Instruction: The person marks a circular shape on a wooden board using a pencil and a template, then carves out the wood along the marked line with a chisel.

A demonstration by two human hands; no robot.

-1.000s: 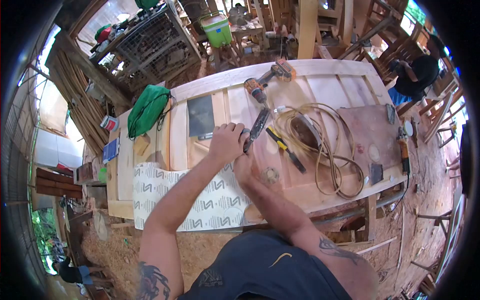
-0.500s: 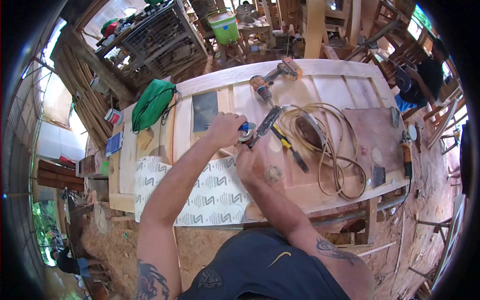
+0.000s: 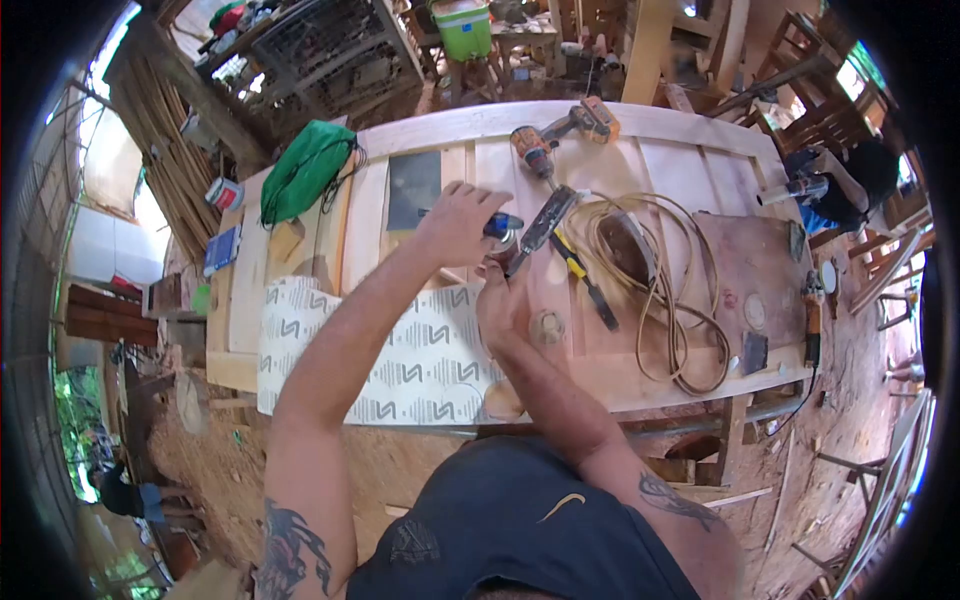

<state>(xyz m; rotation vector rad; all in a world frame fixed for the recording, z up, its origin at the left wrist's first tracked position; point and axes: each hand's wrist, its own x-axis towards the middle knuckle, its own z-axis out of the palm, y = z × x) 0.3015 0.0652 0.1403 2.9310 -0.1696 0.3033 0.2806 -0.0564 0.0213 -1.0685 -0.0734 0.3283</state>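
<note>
One blue-capped tin (image 3: 503,238) between left hand (image 3: 455,225) and right hand (image 3: 500,303) fingers (image 3: 512,268)

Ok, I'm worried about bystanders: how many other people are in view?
2: a person in dark clothes at the far right, a second person at the lower-left edge. Others may be hidden.

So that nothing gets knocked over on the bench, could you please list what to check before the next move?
1. Left hand grips the blue-topped item: ok.
2. Right hand beside the small tin: ok; whether it holds it, cannot tell.
3. Tin open or closed: cannot tell.
4. Drill apart from both hands: ok.
5. Cord tidy: not ok, loose loops lie across the wooden panel.
</note>
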